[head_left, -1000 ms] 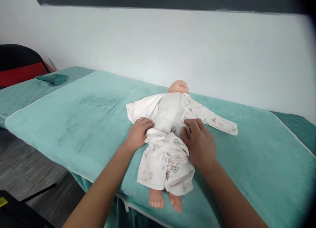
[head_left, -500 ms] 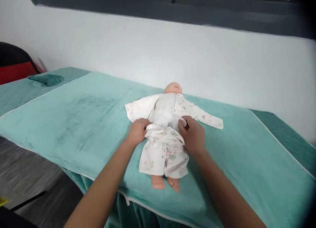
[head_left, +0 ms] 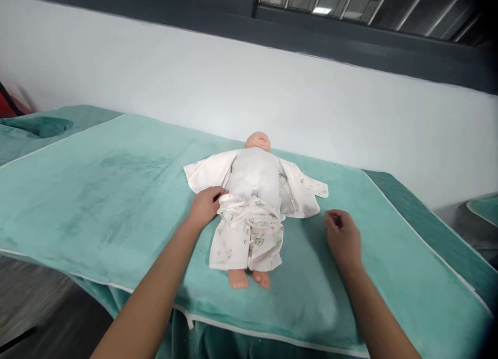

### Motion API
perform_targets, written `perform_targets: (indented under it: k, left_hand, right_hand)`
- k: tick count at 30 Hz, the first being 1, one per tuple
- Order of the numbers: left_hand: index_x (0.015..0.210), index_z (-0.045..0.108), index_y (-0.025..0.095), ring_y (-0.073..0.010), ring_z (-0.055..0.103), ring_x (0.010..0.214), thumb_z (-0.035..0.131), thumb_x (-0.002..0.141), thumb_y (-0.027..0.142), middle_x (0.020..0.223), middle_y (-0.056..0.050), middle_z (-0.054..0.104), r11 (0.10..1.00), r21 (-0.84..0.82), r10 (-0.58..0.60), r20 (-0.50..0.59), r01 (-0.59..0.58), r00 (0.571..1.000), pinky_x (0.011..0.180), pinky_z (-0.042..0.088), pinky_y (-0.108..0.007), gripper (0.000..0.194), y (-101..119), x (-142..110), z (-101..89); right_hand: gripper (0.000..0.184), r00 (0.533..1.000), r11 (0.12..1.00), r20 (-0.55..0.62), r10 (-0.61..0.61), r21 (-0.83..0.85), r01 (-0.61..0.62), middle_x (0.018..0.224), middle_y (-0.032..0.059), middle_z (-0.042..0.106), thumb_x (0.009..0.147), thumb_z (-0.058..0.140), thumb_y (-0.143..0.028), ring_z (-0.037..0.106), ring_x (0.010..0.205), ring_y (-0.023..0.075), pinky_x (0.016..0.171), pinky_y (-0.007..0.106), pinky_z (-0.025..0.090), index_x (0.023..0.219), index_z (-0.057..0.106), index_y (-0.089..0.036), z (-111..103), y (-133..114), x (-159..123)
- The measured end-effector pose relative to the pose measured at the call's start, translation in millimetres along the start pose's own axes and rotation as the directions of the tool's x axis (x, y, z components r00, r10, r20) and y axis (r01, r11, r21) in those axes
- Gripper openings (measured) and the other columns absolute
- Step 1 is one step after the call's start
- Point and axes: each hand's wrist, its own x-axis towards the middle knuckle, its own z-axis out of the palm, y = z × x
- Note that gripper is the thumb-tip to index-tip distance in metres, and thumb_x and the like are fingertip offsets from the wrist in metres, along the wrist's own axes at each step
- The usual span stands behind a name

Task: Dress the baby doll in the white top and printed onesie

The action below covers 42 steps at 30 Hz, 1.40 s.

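A baby doll [head_left: 254, 169] lies on its back on the green cover, head away from me. Its white printed jacket [head_left: 301, 198] is spread wide, baring the pale torso. Printed trousers [head_left: 249, 234] are bunched at the waist, and both bare feet [head_left: 238, 278] stick out below. My left hand [head_left: 206, 207] rests against the doll's left-of-picture hip, fingers curled at the trousers' waistband; its fingertips are partly hidden. My right hand [head_left: 343, 237] hovers right of the jacket's flap, apart from it, fingers curled in with nothing visible between them.
The green cover [head_left: 128, 193] has a white-edged border and hangs over the front of the table. A white wall [head_left: 194, 84] with a dark window frame [head_left: 218, 24] rises behind. A fold of green cloth [head_left: 42, 125] lies far left.
My right hand has let go of the jacket flap and moved right, off the doll. That flap now lies spread outward on the cover. My left hand stays by the waistband. The view has shifted right.
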Motion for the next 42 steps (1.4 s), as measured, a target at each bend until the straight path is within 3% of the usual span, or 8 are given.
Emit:
perform_targets:
  k: [3,6,9,14,19,26,38,42]
  left_hand:
    - [0.084,0.068,0.018,-0.0177,0.057,0.077,0.047,0.093,0.044,0.080,-0.003,0.067,0.998,-0.061,-0.022,-0.004,0.022,1.000,0.068,0.037,-0.028,0.034,-0.2,-1.1,-0.7]
    - [0.071,0.063,0.017,-0.0158,0.052,0.071,0.046,0.094,0.048,0.070,-0.002,0.059,0.997,-0.071,-0.007,-0.012,0.006,1.000,0.066,0.033,-0.028,0.042,0.2,-2.0,-0.4]
    - [0.059,0.051,0.017,-0.0137,0.045,0.065,0.044,0.094,0.051,0.061,0.001,0.050,0.996,-0.078,-0.036,0.003,0.036,0.999,0.062,0.029,-0.028,0.050,2.5,-1.8,0.0]
    - [0.056,0.041,0.018,-0.0114,0.036,0.058,0.041,0.094,0.057,0.054,0.003,0.041,0.984,-0.121,-0.127,0.038,0.130,0.991,0.057,0.022,-0.027,0.054,6.9,-0.1,-0.2]
    - [0.057,0.039,0.018,-0.0115,0.036,0.058,0.040,0.094,0.058,0.055,0.004,0.041,0.978,-0.133,-0.153,0.045,0.158,0.987,0.057,0.022,-0.027,0.054,7.1,0.1,-0.9]
    - [0.057,0.037,0.018,-0.0107,0.035,0.058,0.043,0.094,0.056,0.054,0.004,0.037,0.972,-0.153,-0.171,0.044,0.176,0.984,0.057,0.024,-0.027,0.053,8.5,1.2,-1.7]
    - [0.058,0.038,0.018,-0.0101,0.033,0.060,0.048,0.091,0.055,0.057,0.004,0.035,0.943,-0.210,-0.253,0.047,0.258,0.966,0.056,0.025,-0.026,0.051,12.2,3.9,-3.2]
    - [0.058,0.039,0.017,-0.0100,0.033,0.060,0.049,0.091,0.055,0.057,0.004,0.035,0.940,-0.213,-0.265,0.043,0.268,0.963,0.056,0.025,-0.026,0.050,13.2,3.6,-4.5]
  right_hand:
    - [0.022,0.960,0.962,0.118,-0.253,0.137,0.236,0.094,0.0070,0.068,0.090,0.055,-0.037,0.063,0.083,0.0205,0.076,0.036,0.052,0.100,0.064,-0.020,28.4,-31.5,-10.9]
    - [0.022,0.827,0.842,0.161,-0.539,0.132,0.523,0.117,0.0106,0.066,0.095,0.050,-0.026,0.061,0.109,0.0221,0.095,0.042,0.050,0.111,0.063,-0.020,53.7,-56.2,-12.7]
    - [0.030,0.740,0.767,0.237,-0.629,0.035,0.641,0.133,0.0138,0.061,0.095,0.045,-0.021,0.054,0.125,0.0250,0.105,0.049,0.045,0.119,0.062,-0.019,67.9,-67.9,0.3]
    - [0.035,0.816,0.803,0.097,-0.569,-0.148,0.577,0.138,0.0163,0.058,0.094,0.038,-0.022,0.049,0.129,0.0279,0.109,0.050,0.039,0.119,0.062,-0.016,80.2,-71.2,56.8]
    - [0.036,0.982,0.951,0.016,-0.191,-0.244,0.189,0.114,0.0186,0.062,0.086,0.046,-0.037,0.054,0.105,0.0314,0.091,0.048,0.042,0.107,0.065,-0.014,100.0,-51.5,109.0]
    - [0.026,0.983,0.972,-0.027,-0.184,-0.152,0.178,0.098,0.0068,0.059,0.088,0.045,-0.040,0.051,0.084,0.0211,0.079,0.036,0.040,0.091,0.061,-0.021,110.3,-36.2,119.0]
    - [0.026,0.995,0.996,-0.044,-0.089,0.022,0.090,0.083,0.0040,0.065,0.085,0.053,-0.044,0.057,0.076,0.0196,0.071,0.033,0.040,0.094,0.058,-0.020,103.1,-46.8,118.8]
    - [0.031,0.995,0.996,0.047,-0.085,0.031,0.084,0.080,0.0018,0.065,0.082,0.060,-0.048,0.057,0.074,0.0193,0.070,0.033,0.039,0.096,0.058,-0.021,95.9,-52.4,111.2]
